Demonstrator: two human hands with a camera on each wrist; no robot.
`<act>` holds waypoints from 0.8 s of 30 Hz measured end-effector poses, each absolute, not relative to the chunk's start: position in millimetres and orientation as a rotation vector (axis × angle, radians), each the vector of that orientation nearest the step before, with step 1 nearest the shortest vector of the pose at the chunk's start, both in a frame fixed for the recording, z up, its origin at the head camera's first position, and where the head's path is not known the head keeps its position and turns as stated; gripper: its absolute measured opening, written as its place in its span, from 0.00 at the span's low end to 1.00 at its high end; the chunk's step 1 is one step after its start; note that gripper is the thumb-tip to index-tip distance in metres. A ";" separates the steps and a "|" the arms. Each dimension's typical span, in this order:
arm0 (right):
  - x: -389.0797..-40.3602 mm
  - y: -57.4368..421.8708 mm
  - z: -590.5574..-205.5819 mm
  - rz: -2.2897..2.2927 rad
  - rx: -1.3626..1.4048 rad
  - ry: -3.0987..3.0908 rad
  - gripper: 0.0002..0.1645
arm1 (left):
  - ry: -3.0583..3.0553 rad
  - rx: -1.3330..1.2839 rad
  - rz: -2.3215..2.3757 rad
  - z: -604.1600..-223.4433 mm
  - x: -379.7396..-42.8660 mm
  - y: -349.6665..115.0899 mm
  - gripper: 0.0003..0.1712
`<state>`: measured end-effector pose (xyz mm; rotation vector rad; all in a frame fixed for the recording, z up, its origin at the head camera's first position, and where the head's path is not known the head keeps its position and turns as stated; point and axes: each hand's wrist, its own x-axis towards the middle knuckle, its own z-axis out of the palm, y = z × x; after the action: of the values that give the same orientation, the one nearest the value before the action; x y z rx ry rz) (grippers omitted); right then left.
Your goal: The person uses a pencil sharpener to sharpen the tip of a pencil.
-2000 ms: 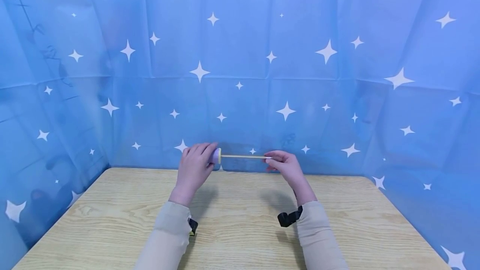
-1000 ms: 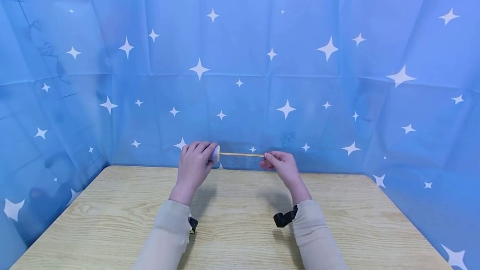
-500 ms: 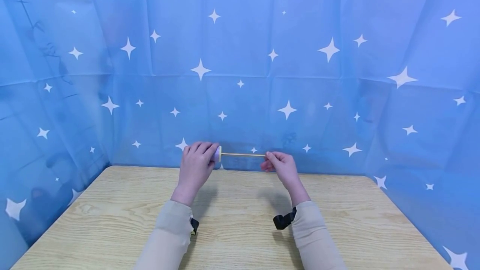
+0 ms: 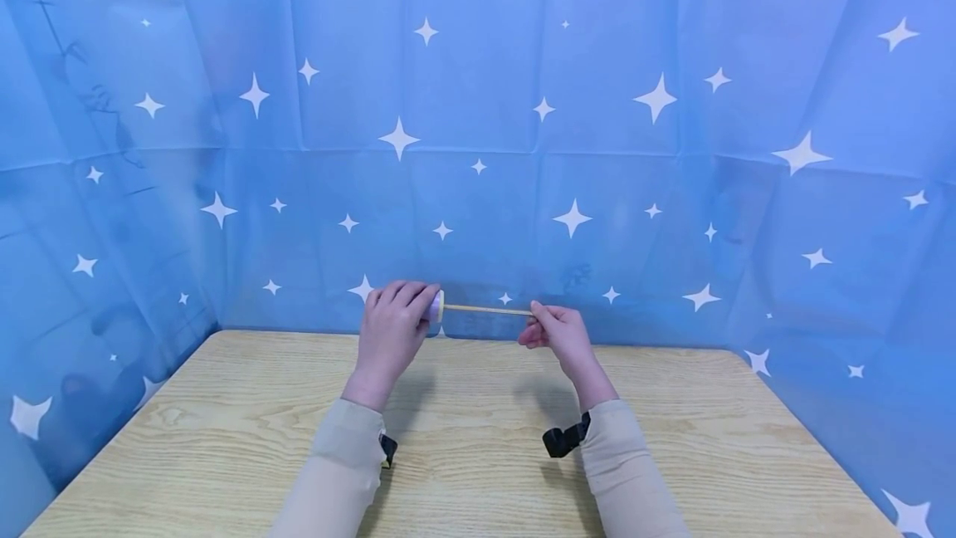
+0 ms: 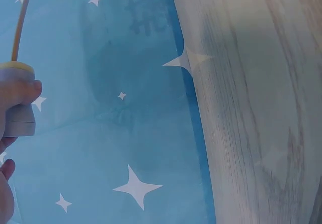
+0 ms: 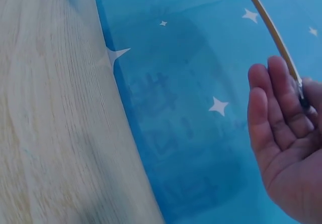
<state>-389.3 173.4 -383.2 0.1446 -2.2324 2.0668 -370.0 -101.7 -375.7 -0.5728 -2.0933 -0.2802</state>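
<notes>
In the head view my left hand (image 4: 390,330) wraps round a small lavender pencil sharpener (image 4: 435,306) with a pale yellow rim, held sideways above the table's far edge. A yellow pencil (image 4: 485,309) runs from the rim across to my right hand (image 4: 562,335), whose thumb and forefinger pinch its far end. The left wrist view shows the pencil (image 5: 21,25) standing in the yellow end of the sharpener (image 5: 20,126); its tip is hidden. The pencil's silver and dark end (image 6: 302,90) shows between the right fingers in the right wrist view, the other fingers loosely bent.
A light wood-grain table (image 4: 478,438) lies below both hands. Blue cloth (image 4: 478,90) with white stars hangs behind the table and along both sides. Black wrist mounts (image 4: 565,440) sit at the sleeve cuffs.
The right thumb has moved over the pencil's end, covering the silver part seen two seconds ago. Since half a second ago, that end has dipped slightly. The left hand keeps its hold on the sharpener.
</notes>
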 end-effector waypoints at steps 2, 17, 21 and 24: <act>-388.6 172.1 -381.8 2.078 0.146 -2.207 0.22 | -2.097 -0.565 -0.282 -375.4 -370.4 -102.2 0.29; -385.9 186.9 -376.5 1.960 0.418 -2.290 0.26 | -2.142 -0.534 -0.348 -375.0 -370.0 -107.9 0.32; -386.3 188.1 -377.6 1.928 0.465 -2.295 0.25 | -2.161 -0.536 -0.365 -375.2 -370.8 -109.2 0.32; -386.5 185.8 -379.0 1.950 0.478 -2.242 0.23 | -2.160 -0.549 -0.362 -375.6 -370.5 -109.0 0.32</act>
<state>-386.5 185.8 -379.0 0.4776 -2.2418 1.9502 -370.5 -109.0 -375.6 -0.5489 -2.1602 -0.3621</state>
